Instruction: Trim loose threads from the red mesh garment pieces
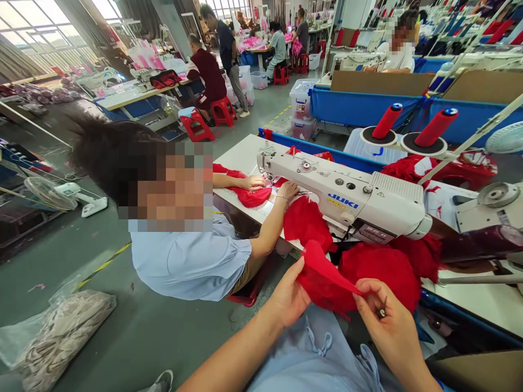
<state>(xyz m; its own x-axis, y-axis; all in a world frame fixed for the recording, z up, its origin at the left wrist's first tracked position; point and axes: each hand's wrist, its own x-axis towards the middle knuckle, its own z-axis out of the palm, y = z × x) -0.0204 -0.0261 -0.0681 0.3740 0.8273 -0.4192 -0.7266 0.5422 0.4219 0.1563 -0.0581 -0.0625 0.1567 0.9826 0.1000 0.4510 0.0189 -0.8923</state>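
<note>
A piece of red fabric (327, 277) stretches between my two hands over my lap. My left hand (289, 294) grips its left side, the thumb lying on top. With thumb and forefinger pinched, my right hand (382, 310) holds the right end of its edge; a ring shows on one finger. Just behind it, more red fabric (378, 272) is heaped along the front of the sewing table. A white sewing machine (343, 190) stands beyond. At its needle end, a co-worker's hands (286, 190) rest on another red piece (253, 196).
The co-worker in a light blue shirt (180, 261) sits close on my left. Two red thread cones (435, 128) stand behind the machine. A bagged bundle (65, 332) lies on the floor at left. A cardboard edge (482, 370) is near my right arm.
</note>
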